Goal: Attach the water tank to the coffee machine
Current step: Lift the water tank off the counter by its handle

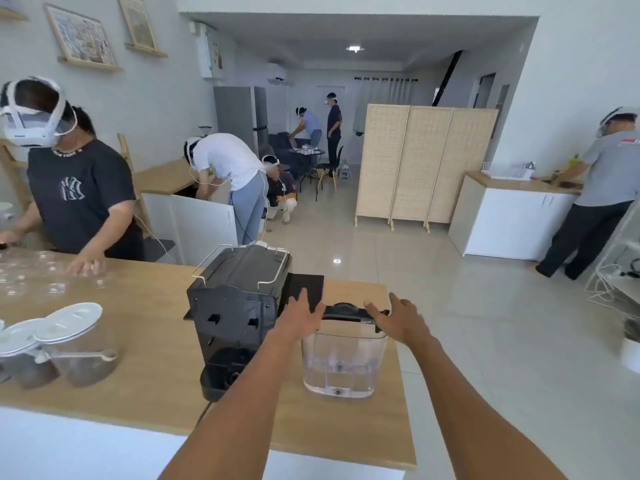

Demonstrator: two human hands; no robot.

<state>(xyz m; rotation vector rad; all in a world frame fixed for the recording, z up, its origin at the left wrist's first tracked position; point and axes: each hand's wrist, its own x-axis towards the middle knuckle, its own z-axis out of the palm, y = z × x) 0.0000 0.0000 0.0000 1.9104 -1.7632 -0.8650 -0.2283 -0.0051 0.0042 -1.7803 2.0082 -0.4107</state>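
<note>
A clear plastic water tank [344, 365] with a black lid [346, 311] stands upright on the wooden counter [145, 362], just right of the black coffee machine [239, 306]. The machine's back faces me, with an empty base pad at its foot. My left hand [302, 315] rests at the left end of the tank's lid, fingers spread. My right hand [398, 317] lies at the lid's right end, fingers also spread. Both hands touch or hover at the lid; neither is closed around it.
Two lidded clear jars [74, 344] holding dark grounds stand at the counter's left. Several glass cups [31, 275] lie at the far left, where a person [74, 188] in a headset works. The counter's right edge [398, 341] is close beside the tank.
</note>
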